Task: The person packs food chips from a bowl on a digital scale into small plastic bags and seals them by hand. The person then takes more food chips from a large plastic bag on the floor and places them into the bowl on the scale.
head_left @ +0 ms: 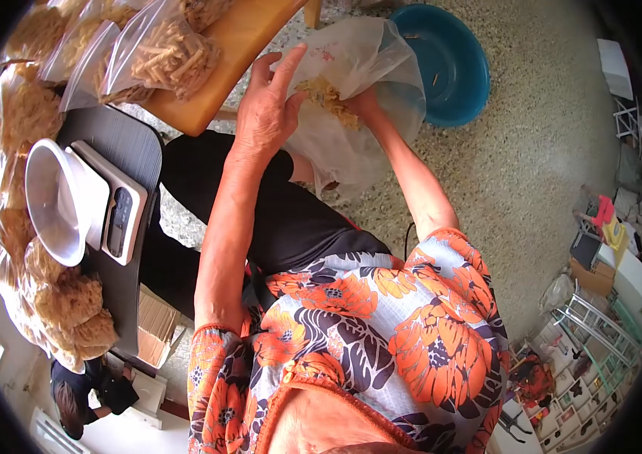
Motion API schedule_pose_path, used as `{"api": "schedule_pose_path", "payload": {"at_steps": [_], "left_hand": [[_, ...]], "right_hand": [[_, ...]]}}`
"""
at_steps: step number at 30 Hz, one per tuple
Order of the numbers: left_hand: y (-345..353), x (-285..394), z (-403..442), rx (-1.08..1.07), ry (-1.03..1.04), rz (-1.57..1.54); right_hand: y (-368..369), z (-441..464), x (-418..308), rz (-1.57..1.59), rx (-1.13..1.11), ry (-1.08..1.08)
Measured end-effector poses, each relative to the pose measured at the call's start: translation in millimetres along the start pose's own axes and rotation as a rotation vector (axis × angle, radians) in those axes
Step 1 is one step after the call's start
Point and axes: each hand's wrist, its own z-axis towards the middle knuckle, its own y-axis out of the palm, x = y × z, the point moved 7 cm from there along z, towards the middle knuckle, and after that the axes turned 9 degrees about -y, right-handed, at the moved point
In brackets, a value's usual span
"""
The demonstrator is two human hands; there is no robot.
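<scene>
A large clear plastic bag (pixel 370 57) hangs open in front of me, with yellowish-brown snack-like pieces (pixel 321 94) inside. My right hand (pixel 364 106) reaches into the bag beside these pieces; its fingers are largely hidden, so I cannot tell whether it grips any. My left hand (pixel 266 110) is raised at the bag's left edge with fingers spread and thumb apart. It holds nothing that I can see. Behind the bag, to the right, a blue basin (pixel 453 79) sits on the floor with a few small bits in it.
At left, a wooden table (pixel 249 34) bears clear bags of brown sticks (pixel 173 60). A dark stand (pixel 120 129) carries a digital scale (pixel 123 219) and a metal bowl (pixel 56 204), beside more filled bags (pixel 71 303). Another person (pixel 75 393) is at lower left.
</scene>
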Motion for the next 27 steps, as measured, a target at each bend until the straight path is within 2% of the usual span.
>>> {"api": "schedule_pose_path", "payload": {"at_steps": [2, 3, 5, 6, 8, 10, 11, 13, 14, 16, 18, 20, 21, 22, 24, 25, 26, 27], "left_hand": [[-7.3, 9.6, -2.5, 0.161, 0.113, 0.284], [-8.7, 10.0, -2.4, 0.171, 0.116, 0.283], [-11.5, 22.8, -7.4, 0.277, 0.304, 0.402], [-9.9, 21.3, -8.8, 0.288, 0.304, 0.401], [14.7, 22.2, -11.5, 0.044, 0.383, 0.332], [38.4, 12.7, -9.6, -0.011, 0.449, 0.304], [53.3, 1.1, -6.8, -0.09, 0.41, 0.367], [71.0, -17.4, 0.7, -0.265, 0.27, 0.457], [71.1, -16.1, 1.5, -0.269, 0.29, 0.448], [63.6, -42.7, 6.3, -0.395, -0.153, 0.407], [63.5, -73.3, 9.2, -0.394, -0.167, 0.398], [45.4, -71.7, 6.4, -0.24, 0.048, 0.151], [41.7, -71.8, 10.2, -0.267, 0.105, 0.07], [34.2, -62.5, 10.5, -0.262, 0.093, 0.077], [36.2, -50.4, 15.6, -0.422, -0.122, -0.411], [36.8, -48.7, 18.7, -0.466, -0.125, -0.51], [36.0, -45.3, 21.2, -0.461, -0.128, -0.514], [31.7, -42.9, 25.8, -0.377, -0.15, -0.665]], "right_hand": [[5.2, 0.3, 3.2, 0.117, -0.01, 0.027], [4.7, 0.1, 5.9, 0.058, -0.004, 0.045], [0.5, 1.4, 9.8, -0.008, 0.0, 0.054], [-1.1, 1.9, 6.1, 0.023, -0.017, 0.021], [-1.9, 4.5, 0.7, 0.051, -0.032, -0.017], [-0.9, 5.7, -28.3, 0.056, -0.056, -0.323], [-0.8, 7.3, -34.2, 0.048, -0.053, -0.329], [7.7, 9.8, -26.7, -0.131, -0.165, 0.056], [9.3, 7.1, -32.2, -0.14, -0.145, 0.058], [11.7, 6.4, -45.7, -0.307, -0.124, -0.112], [4.6, 9.2, -41.7, -0.21, -0.111, -0.134], [10.8, 17.6, -27.8, 0.004, -0.121, -0.178], [16.2, 25.0, -11.2, 0.067, -0.171, -0.133], [15.2, 22.2, -19.5, 0.075, -0.183, -0.134], [9.8, 18.4, -46.9, -0.241, -0.23, -0.361], [10.5, 19.3, -36.5, 0.081, -0.23, -0.1], [12.0, 19.5, -41.6, 0.078, -0.236, -0.099], [11.7, 19.4, -40.8, 0.183, -0.221, -0.012]]}}
